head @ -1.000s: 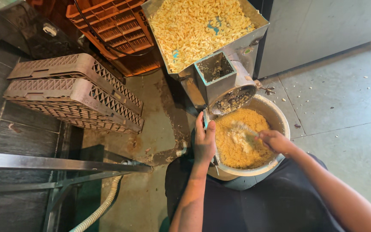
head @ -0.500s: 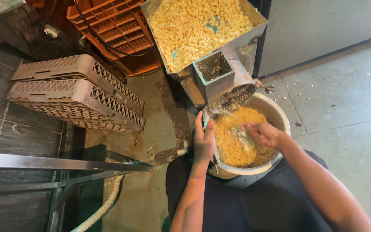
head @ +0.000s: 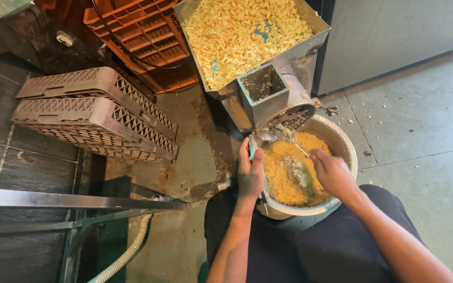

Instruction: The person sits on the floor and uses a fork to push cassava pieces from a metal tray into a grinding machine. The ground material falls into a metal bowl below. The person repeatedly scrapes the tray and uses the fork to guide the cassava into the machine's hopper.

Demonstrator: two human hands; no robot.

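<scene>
Fingers of the left hand (head: pixel 250 175) clamp the bowl (head: pixel 345 144) at its left rim, steadying it. Right hand (head: pixel 333 171) grips a spoon (head: pixel 284 137), scraping mash at the grinder (head: pixel 284 118) outlet

Grinder (head: pixel 276 91) and its hopper (head: pixel 310 50): dull sheet metal, smeared with residue. Bowl (head: pixel 348 152): metal, worn matt rim, holding coarse, moist yellow mash (head: pixel 281 175). Crates (head: pixel 95 112): grey-brown plastic lattice, matt and dusty; floor (head: pixel 425 131): rough concrete, stained.

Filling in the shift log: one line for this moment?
left hand: grips bowl rim | right hand: spoon at grinder outlet
</scene>
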